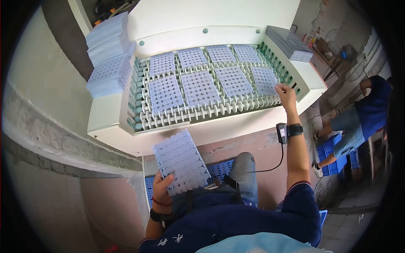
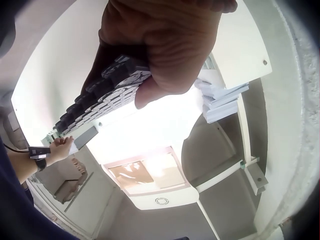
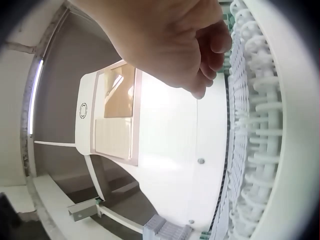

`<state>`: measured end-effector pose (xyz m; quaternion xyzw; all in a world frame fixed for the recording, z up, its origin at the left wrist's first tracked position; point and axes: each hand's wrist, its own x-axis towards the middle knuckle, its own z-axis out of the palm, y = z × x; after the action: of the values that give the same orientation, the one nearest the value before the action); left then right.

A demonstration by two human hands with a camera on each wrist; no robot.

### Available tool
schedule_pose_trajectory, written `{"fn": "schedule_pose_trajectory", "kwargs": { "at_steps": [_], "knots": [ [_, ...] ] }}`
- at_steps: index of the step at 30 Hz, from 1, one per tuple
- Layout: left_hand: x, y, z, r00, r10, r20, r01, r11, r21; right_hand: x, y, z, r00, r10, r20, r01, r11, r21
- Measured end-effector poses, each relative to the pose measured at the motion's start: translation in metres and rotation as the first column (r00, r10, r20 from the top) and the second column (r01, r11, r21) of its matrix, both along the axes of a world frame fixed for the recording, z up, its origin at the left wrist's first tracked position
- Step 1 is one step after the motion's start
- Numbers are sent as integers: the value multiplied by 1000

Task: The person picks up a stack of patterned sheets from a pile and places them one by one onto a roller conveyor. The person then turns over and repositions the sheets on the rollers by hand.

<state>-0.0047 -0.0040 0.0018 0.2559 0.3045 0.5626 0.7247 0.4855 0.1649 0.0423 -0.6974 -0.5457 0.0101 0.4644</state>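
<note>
My left hand (image 1: 162, 188) grips a light-blue, scallop-edged perforated stack (image 1: 179, 160) by its lower left edge, with the thumb across its face. In the left wrist view the stack (image 2: 97, 100) looks dark and thick under the left hand (image 2: 160, 40). The right hand (image 1: 287, 98) pinches the near right corner of a light-blue perforated sheet (image 1: 264, 80) lying on the white rollers (image 1: 219, 110). Seen from the right wrist, the curled fingers of the right hand (image 3: 170, 45) are beside the row of sheets (image 3: 238, 95), and their tips are partly hidden.
Several similar sheets (image 1: 200, 87) lie in two rows on the rollers of a white machine (image 1: 177, 30). Tall stacks (image 1: 109, 63) stand at its left side, and grey stacked plates (image 1: 289, 42) at its right. Another person (image 1: 358, 118) is near blue crates (image 1: 331, 154) at right.
</note>
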Motion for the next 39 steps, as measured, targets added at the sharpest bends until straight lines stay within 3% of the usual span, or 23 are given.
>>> {"fn": "schedule_pose_trajectory", "kwargs": {
  "at_steps": [3,6,7,9,12,23,25,29,32,38,39],
  "knots": [
    [4,3,0,999,-49,1,49,999,-4,-93,-47,19,881,274,-385,-360,917,-170],
    [7,5,3,999,-49,-18,49,999,0,-167,-89,3,576,465,-673,-746,636,-199],
    [8,5,5,999,-35,-27,35,999,10,-190,-102,3,437,429,-791,-836,518,-181],
    [6,5,8,999,-18,-47,19,1000,17,-226,-120,-4,300,437,-848,-916,380,-129],
    [2,2,11,997,15,-78,-13,999,31,-253,-129,-17,209,399,-893,-937,342,-67],
    [-11,-5,3,992,103,-72,-103,995,7,-262,-140,-15,221,326,-919,-931,352,-99],
    [-18,-6,5,994,107,-9,-106,994,9,-250,-138,-10,219,291,-931,-853,520,-38],
    [-24,-9,26,990,54,134,-66,994,89,-217,-122,-8,317,257,-913,-592,806,22],
    [-30,-12,31,983,20,180,-45,989,139,-199,-110,-18,376,318,-870,-480,870,111],
    [-41,-15,23,982,-22,185,-12,984,178,-235,-87,-21,401,291,-869,-583,813,3],
    [-42,-16,21,983,-23,183,-10,984,178,-246,-81,-19,363,316,-876,-641,768,11]
  ]
}}
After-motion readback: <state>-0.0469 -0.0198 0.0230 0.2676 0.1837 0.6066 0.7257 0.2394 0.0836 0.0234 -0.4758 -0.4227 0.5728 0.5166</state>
